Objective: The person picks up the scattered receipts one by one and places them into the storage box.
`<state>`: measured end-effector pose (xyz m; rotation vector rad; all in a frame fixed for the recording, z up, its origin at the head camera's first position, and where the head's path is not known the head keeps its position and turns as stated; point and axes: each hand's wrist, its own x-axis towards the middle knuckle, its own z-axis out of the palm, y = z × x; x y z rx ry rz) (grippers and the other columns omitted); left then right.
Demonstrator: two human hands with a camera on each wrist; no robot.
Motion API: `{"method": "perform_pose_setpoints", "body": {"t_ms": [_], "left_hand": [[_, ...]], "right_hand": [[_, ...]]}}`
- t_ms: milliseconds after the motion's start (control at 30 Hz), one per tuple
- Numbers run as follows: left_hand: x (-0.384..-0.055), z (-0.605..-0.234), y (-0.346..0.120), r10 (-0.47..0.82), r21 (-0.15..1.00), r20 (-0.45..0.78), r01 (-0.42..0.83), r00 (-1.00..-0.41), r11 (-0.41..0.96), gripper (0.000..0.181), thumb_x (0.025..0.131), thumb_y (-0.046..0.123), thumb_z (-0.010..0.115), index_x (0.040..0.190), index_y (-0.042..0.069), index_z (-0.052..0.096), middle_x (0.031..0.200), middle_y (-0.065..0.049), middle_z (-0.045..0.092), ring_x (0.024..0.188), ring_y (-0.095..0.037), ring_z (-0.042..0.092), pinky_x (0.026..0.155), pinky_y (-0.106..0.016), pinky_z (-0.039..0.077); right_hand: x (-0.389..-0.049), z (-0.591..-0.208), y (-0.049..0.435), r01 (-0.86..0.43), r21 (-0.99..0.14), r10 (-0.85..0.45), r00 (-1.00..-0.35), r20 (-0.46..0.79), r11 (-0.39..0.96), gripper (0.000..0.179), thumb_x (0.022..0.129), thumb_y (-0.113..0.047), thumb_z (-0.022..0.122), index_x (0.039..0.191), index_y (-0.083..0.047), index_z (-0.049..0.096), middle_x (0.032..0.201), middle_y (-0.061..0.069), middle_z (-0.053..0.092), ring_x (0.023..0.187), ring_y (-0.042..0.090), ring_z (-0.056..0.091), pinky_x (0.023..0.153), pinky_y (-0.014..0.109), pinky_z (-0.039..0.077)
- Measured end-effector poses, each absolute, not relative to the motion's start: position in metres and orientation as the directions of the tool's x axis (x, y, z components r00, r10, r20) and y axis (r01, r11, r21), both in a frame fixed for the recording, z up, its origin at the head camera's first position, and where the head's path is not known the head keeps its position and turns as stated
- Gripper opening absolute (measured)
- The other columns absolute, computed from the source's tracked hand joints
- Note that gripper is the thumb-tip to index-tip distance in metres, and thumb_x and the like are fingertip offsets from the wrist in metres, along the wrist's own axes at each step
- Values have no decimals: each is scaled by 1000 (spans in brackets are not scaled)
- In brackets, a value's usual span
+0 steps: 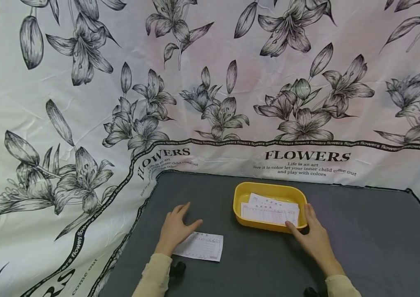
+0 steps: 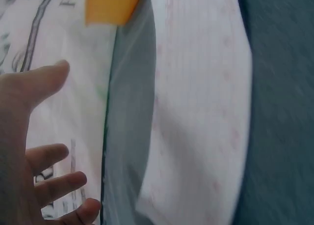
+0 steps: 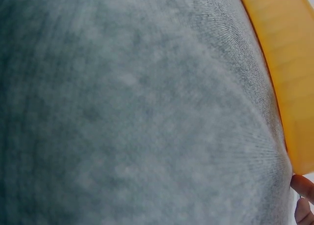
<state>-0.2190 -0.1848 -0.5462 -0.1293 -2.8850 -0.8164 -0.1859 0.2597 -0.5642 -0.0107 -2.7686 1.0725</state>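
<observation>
My left hand (image 1: 175, 231) is spread with thumb and fingers apart and holds nothing. It hovers at the left end of a white printed slip (image 1: 204, 247), covering part of it. In the left wrist view the slip (image 2: 201, 102) lies beside the hand (image 2: 17, 112), apart from the fingers. My right hand (image 1: 315, 239) grips the right end of a yellow plastic tray (image 1: 265, 226), thumb at the front rim and fingers along the right side. Printed slips (image 1: 269, 212) lie overlapping in the tray. In the right wrist view, fingertips (image 3: 303, 185) meet the tray's end.
A dark grey cloth (image 1: 377, 239) covers the table. Behind and to the left hangs a white sheet (image 1: 225, 156) with black flower prints and lettering. Dark wrist-worn devices (image 1: 178, 269) show near both sleeves.
</observation>
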Motion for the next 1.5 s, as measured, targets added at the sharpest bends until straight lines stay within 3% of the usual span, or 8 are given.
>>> {"method": "perform_pose_setpoints", "body": {"t_ms": [500,700,1133,1333,1500], "left_hand": [[-198,-567,-219,-62,505,30,-39,-998,862,100,83,59,86,159,5,49,155,-25,50,128,-49,52,101,-68,50],[-195,-575,-219,-65,513,77,-17,-995,858,83,85,50,87,146,-1,62,153,-28,52,125,-48,53,97,-66,53],[-187,-573,-213,-76,435,127,-13,-989,900,59,86,43,87,131,6,76,145,-25,59,113,-43,60,82,-61,58],[-183,-573,-212,-102,436,165,-20,-981,900,45,83,37,91,116,8,83,132,-18,68,111,-39,63,84,-59,59],[-182,-573,-211,-89,447,231,24,-969,894,31,79,26,95,103,11,85,111,-9,78,95,-29,65,78,-51,59]], "right_hand": [[-189,-563,262,-60,-666,79,-981,176,743,109,99,-57,69,168,2,9,173,30,11,150,63,25,115,78,28],[-189,-561,264,-71,-663,78,-978,192,745,109,98,-56,71,168,0,8,173,30,12,150,62,25,114,77,29],[-188,-563,262,-67,-677,81,-979,185,733,109,98,-56,71,169,-1,8,174,29,10,151,62,23,115,78,28],[-186,-568,260,-48,-672,90,-981,170,739,110,98,-57,71,169,-1,8,174,28,12,151,61,24,116,77,29],[-185,-569,259,-42,-675,93,-982,163,737,110,98,-58,71,169,-1,8,175,27,11,152,60,24,116,76,28]]}}
